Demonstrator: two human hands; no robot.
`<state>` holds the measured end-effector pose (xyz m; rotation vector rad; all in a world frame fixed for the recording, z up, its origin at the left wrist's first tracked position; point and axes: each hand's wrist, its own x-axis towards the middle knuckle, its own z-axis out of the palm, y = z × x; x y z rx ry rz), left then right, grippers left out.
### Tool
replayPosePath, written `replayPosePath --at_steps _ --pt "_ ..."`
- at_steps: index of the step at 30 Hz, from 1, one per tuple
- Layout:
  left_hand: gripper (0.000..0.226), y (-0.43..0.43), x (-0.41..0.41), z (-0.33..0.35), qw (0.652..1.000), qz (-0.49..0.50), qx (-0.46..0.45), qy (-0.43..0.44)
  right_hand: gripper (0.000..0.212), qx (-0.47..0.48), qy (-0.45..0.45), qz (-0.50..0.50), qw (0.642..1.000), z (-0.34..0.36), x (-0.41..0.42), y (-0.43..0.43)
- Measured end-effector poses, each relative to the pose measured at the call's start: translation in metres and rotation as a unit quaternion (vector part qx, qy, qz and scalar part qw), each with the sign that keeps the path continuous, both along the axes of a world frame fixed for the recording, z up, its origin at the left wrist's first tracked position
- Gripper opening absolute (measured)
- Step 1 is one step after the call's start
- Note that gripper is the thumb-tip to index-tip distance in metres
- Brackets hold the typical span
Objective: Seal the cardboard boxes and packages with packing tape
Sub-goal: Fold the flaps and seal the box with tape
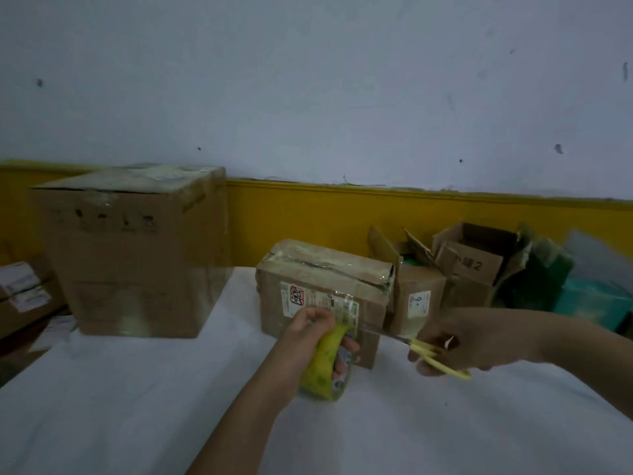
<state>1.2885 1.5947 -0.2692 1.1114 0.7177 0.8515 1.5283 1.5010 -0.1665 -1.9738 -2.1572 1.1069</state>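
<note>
A small taped cardboard box (318, 279) with a white label stands on the white table (137, 406) in the middle. My left hand (308, 337) grips a yellow-green roll of clear packing tape (325, 365) against the box's front face, a strip of tape running up onto the label. My right hand (455, 341) holds yellow-handled scissors (424, 351), whose blades point left and reach the tape strip beside the roll.
A large sealed cardboard box (137, 252) stands at the back left. Open small boxes (472, 265) crowd the back right, with green and teal packages (555, 279) beyond. More labelled boxes (24, 289) lie off the table's left edge. A wall runs behind.
</note>
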Motion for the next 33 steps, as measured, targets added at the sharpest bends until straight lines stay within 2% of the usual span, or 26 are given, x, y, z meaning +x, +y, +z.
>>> replayPosePath --at_steps 3,11,15,18,21,23,25,28,30,33 --pt "0.014 0.000 0.000 0.001 1.000 -0.006 -0.004 -0.010 0.058 0.013 -0.008 -0.015 1.000 0.006 -0.005 0.013" --pt "0.019 0.006 -0.002 -0.001 0.999 0.015 0.016 0.049 0.080 0.025 -0.036 0.009 0.999 0.008 -0.033 0.049" --pt "0.023 0.008 -0.002 -0.001 0.999 -0.005 0.013 0.051 0.096 0.073 -0.065 0.036 0.995 0.002 -0.034 0.055" --pt "0.024 0.006 -0.003 0.001 0.999 -0.009 0.015 0.047 0.092 0.121 -0.071 0.072 0.987 -0.001 -0.034 0.054" --pt "0.026 0.004 -0.008 0.004 0.998 -0.036 0.037 0.045 0.065 0.166 -0.069 0.078 0.981 -0.002 -0.034 0.053" --pt "0.026 0.004 -0.012 0.007 0.995 -0.055 0.059 0.058 0.049 0.204 -0.105 0.073 0.971 -0.007 -0.035 0.055" --pt "0.024 0.004 -0.018 0.009 0.993 -0.052 0.076 0.071 0.037 0.229 -0.146 0.070 0.960 -0.014 -0.037 0.053" --pt "0.019 0.004 -0.026 0.011 0.991 -0.046 0.090 0.085 0.027 0.243 -0.159 0.076 0.954 -0.030 -0.037 0.040" --pt "0.021 0.005 -0.031 0.011 0.989 -0.037 0.101 0.100 0.034 0.254 -0.131 0.062 0.956 -0.037 -0.036 0.026" --pt "0.021 0.008 -0.037 0.010 0.990 0.023 0.100 0.096 0.062 0.223 -0.054 0.002 0.973 -0.045 -0.029 0.004"
